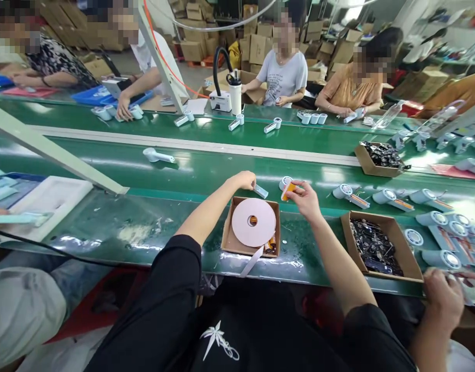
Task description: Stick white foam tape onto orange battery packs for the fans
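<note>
My left hand (245, 181) is closed at the near end of a light-blue handle piece (260, 191), low over the green belt. Between the fingertips of my right hand (306, 199) is an orange battery (287, 192) with a white strip along its side. A light-blue round fan head (285, 182) sits just behind that battery; whether it joins the handle piece I cannot tell. Below my hands, a cardboard box (225, 240) holds a large white roll of tape (245, 222), its loose end hanging over the front. Several orange batteries (271, 245) show beside the roll.
Open fans with orange batteries (357, 200) lie to the right. A carton of small black parts (377, 248) stands nearer, beside a co-worker's hands (444, 294). One fan (158, 155) lies on the left belt. A slanted metal post (59, 150) crosses the left; co-workers sit opposite.
</note>
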Demonstrator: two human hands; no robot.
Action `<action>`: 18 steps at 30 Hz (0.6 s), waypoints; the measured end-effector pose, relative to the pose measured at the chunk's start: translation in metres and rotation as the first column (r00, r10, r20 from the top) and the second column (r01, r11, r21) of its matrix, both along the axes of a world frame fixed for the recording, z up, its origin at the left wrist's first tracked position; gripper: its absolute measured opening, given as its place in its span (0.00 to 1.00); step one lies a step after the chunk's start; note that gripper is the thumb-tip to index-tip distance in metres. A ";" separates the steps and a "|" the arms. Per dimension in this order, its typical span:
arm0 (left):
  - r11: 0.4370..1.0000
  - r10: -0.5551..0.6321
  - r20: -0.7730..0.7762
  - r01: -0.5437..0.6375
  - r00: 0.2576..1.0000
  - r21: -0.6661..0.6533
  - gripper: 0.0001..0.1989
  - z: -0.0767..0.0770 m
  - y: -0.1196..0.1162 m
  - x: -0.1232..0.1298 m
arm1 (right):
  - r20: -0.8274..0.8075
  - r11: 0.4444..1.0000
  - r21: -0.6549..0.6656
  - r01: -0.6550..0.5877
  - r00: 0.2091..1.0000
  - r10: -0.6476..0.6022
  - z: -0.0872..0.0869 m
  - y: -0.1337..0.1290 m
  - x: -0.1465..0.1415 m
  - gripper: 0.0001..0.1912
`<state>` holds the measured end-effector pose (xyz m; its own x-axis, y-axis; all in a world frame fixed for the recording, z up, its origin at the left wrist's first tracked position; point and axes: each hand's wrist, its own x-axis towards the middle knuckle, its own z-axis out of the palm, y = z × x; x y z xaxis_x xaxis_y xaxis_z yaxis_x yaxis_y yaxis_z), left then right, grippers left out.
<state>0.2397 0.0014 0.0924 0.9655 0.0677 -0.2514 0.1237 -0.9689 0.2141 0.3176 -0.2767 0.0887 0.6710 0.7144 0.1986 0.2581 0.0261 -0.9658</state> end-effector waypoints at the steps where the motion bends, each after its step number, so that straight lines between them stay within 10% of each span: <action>1: 1.000 0.007 -0.032 -0.008 0.999 -0.003 0.14 0.002 0.002 0.000 | 0.042 0.999 -0.046 -0.015 0.999 0.016 -0.004 0.013 0.003 0.26; 7: 0.996 0.087 -0.037 -0.088 0.995 -0.017 0.17 0.012 0.000 0.001 | 0.282 0.925 -0.375 -0.063 0.942 0.179 -0.013 0.081 0.009 0.20; 18: 0.963 0.254 0.053 -0.248 0.966 -0.103 0.18 -0.007 -0.022 0.015 | 0.454 0.536 -0.836 0.116 0.696 0.557 -0.009 0.099 0.005 0.23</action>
